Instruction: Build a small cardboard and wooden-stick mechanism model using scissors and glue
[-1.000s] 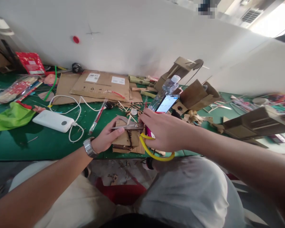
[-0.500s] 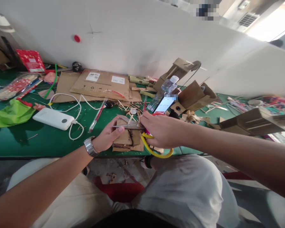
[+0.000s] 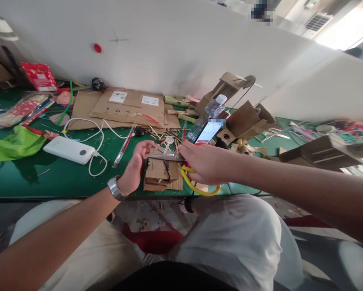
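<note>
My right hand [image 3: 201, 161] is closed around a pair of scissors [image 3: 169, 156] with metal blades and yellow handle loops. The blades point left and stand apart, with a thin light stick [image 3: 166, 148] upright between them. At the blade tips is my left hand [image 3: 135, 165], its thumb apart from the curled fingers. I see nothing held in it, though the far fingertips are partly hidden. Below the scissors lies a small layered cardboard piece [image 3: 160, 171] with black cord on its top, close to the table's near edge.
Behind my right hand a phone [image 3: 208, 132] leans near a clear bottle [image 3: 216, 106]. Cardboard structures [image 3: 250, 121] stand to the right. A white power bank [image 3: 68, 150] with a cable lies left, a flat cardboard box [image 3: 128, 107] behind. Scraps litter the green table [image 3: 78, 182].
My left hand has come off the scissor blade and the cardboard, turning more upright with its thumb drawn back. My right hand and the scissors have hardly moved.
</note>
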Demonstrator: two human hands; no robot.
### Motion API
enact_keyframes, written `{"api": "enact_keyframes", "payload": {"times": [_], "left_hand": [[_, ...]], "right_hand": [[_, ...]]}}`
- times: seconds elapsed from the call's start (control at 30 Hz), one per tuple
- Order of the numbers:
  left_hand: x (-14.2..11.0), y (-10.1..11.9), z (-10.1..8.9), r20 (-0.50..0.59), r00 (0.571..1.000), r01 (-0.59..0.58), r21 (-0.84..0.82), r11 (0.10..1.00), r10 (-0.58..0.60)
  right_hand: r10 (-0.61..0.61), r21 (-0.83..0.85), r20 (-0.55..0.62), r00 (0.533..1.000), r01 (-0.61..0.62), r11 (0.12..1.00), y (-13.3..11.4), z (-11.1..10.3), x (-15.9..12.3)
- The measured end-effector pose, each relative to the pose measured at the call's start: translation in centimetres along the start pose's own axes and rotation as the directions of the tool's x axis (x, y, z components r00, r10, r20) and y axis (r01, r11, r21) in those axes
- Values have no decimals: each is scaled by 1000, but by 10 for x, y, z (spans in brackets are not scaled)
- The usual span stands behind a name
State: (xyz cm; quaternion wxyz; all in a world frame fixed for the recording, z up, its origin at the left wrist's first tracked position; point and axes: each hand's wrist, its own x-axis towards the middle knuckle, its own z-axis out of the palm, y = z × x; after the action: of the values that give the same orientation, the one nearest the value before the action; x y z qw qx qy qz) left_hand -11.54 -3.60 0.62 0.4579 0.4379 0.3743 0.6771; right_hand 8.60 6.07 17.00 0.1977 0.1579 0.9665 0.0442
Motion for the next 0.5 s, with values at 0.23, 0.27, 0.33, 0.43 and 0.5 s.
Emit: {"api": "enact_keyframes", "payload": {"times": [0.23,0.27,0.33,0.43,0.5], "left_hand": [[-47,-20,-10,24,980,-182,493,850,196],[-50,-18,-9,49,976,-200,576,793,210],[-48,-12,-5,86,967,-232,683,693,240],[-36,-7,-1,105,959,-253,741,622,265],[-27,-7,0,78,952,-252,749,613,296]], "right_hand": [[97,64,-83,992,-92,994,6,11,-5],[103,84,-93,990,-95,992,7,11,-6],[98,126,-122,988,-82,989,6,10,-6],[114,221,-221,969,-64,973,3,10,-7],[176,295,-322,930,-78,952,2,11,-7]]}}
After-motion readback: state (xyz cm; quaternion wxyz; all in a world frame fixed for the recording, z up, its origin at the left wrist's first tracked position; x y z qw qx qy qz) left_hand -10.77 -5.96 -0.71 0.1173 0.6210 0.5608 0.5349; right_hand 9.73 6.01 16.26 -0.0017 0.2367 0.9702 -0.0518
